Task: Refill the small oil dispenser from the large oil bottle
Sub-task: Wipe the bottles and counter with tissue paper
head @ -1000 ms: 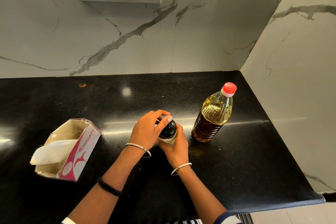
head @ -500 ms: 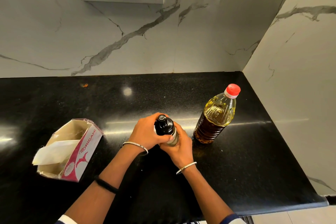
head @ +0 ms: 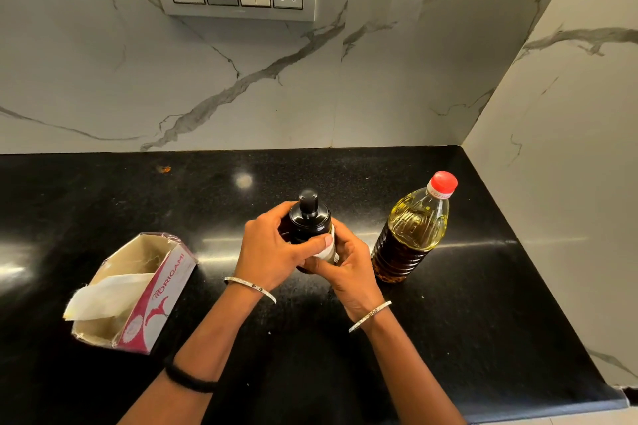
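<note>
Fingers [head: 312,245] of left hand [head: 269,248] and right hand [head: 348,269] clasp the oil dispenser [head: 309,221].

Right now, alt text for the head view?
Both hands grip a small black-capped oil dispenser over a black countertop: left hand around its cap, right hand around its body. A red-capped large oil bottle stands right; an open tissue box lies left.

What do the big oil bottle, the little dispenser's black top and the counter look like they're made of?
The big oil bottle looks like clear ribbed plastic with a red plastic cap. The dispenser's black top is glossy, probably moulded plastic; its body is mostly hidden by both hands. The counter looks like polished black speckled stone, perhaps granite, since it mirrors the light.
</note>
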